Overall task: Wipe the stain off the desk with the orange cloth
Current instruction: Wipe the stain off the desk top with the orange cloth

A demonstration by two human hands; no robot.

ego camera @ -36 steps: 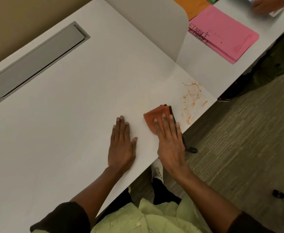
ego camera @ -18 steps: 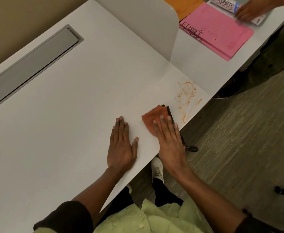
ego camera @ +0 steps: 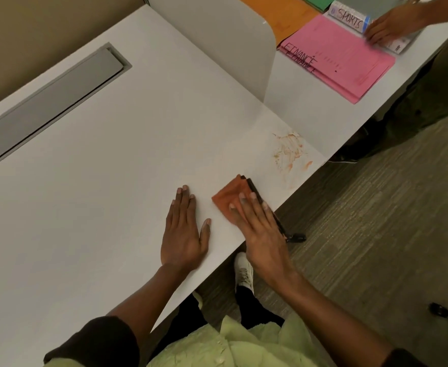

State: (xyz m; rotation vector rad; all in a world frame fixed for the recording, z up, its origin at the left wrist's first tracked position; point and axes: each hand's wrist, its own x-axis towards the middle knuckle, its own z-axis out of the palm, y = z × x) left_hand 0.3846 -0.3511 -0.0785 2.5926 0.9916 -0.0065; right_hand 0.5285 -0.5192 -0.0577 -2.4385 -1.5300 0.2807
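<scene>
Orange cloth (ego camera: 229, 198), folded, dark strip along its right edge, is laid flat on the white laminate desk (ego camera: 98, 207) close to the front edge. It is pinned under the right hand (ego camera: 260, 229): palm down, fingers extended and close together over the near half of the cloth, nothing gripped. Left hand (ego camera: 184, 234) is pressed flat on bare desk just beside the cloth, fingers together, thumb spread out, nothing held. Orange-brown smeared stain (ego camera: 289, 152) is seen up and right of the cloth, near the desk corner, apart from the cloth, not touched. Grey recessed cable hatch (ego camera: 50, 107) is set in the desk at upper left. Pink paper folders (ego camera: 344, 59) marked FINANCE are stacked on the adjoining desk beyond the white divider panel (ego camera: 230, 43).
</scene>
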